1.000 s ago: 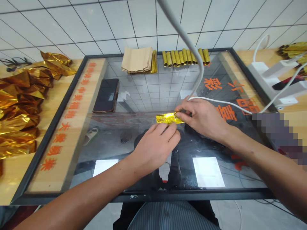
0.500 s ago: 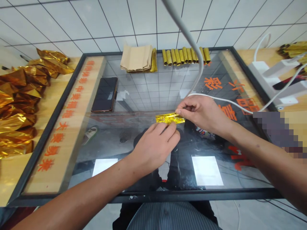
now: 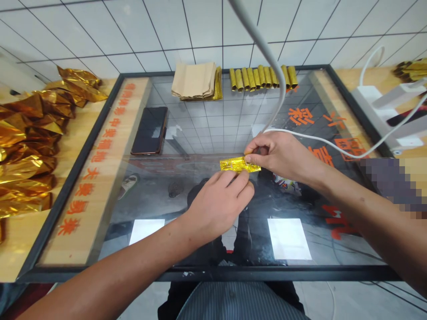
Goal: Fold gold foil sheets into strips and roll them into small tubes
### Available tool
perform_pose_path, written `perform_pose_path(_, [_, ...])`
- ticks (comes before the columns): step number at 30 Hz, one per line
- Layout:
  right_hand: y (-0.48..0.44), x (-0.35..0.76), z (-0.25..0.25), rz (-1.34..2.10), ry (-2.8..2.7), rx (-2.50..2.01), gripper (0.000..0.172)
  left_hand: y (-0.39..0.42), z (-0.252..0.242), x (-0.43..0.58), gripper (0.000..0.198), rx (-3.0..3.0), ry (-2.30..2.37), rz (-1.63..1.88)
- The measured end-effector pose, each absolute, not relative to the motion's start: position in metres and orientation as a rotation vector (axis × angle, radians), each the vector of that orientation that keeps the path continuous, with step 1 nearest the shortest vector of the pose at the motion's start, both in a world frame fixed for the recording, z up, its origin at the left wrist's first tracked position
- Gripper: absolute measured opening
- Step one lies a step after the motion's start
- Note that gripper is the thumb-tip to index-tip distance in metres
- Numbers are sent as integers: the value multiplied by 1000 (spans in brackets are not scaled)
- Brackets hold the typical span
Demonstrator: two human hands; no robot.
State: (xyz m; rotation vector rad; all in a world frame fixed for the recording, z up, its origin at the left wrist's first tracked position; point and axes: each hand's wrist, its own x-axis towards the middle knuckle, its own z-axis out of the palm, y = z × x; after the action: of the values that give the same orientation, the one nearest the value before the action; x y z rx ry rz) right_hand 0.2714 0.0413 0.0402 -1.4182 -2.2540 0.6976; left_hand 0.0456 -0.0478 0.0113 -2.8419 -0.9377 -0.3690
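A small strip of shiny gold foil paper (image 3: 233,164) lies crosswise on the glass tabletop, its edges partly folded. My left hand (image 3: 222,200) is closed at its near edge, fingertips on the foil and the thumb hidden beneath. With thumb and index finger, my right hand (image 3: 278,155) pinches the foil near its right end. Farther back stands a row of rolled gold paper tubes (image 3: 260,78), beside a stack of brown paper sheets (image 3: 194,80) with gold paper at its right side.
A dark phone (image 3: 149,130) lies left on the glass. Folded gold foil pieces (image 3: 30,155) are heaped beyond the left frame. A thick grey cable (image 3: 267,49) hangs in front of the wall, and a white power strip (image 3: 370,111) with plugs stands at right.
The camera view has shifted slightly, moving the scene a little to the right. Both hands stay at the gold foil paper, with the right finger and thumb slightly farther onto it.
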Motion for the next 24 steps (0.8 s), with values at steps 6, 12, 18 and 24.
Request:
perform_pose_path(6, [47, 268, 43, 649, -2390, -1432, 4, -48, 10, 45, 27, -2836, -933, -373])
perform_pose_path(12, [50, 265, 55, 695, -2516, -1362, 3, -48, 10, 45, 25, -2835, -929, -379])
perform_pose_path(18, [49, 269, 52, 698, -2555, -1211, 16, -47, 10, 45, 26, -2842, -930, -367])
perform_pose_path(24, [36, 275, 45, 463, -2575, -1034, 19, -48, 9, 44, 26, -2866, -940, -402])
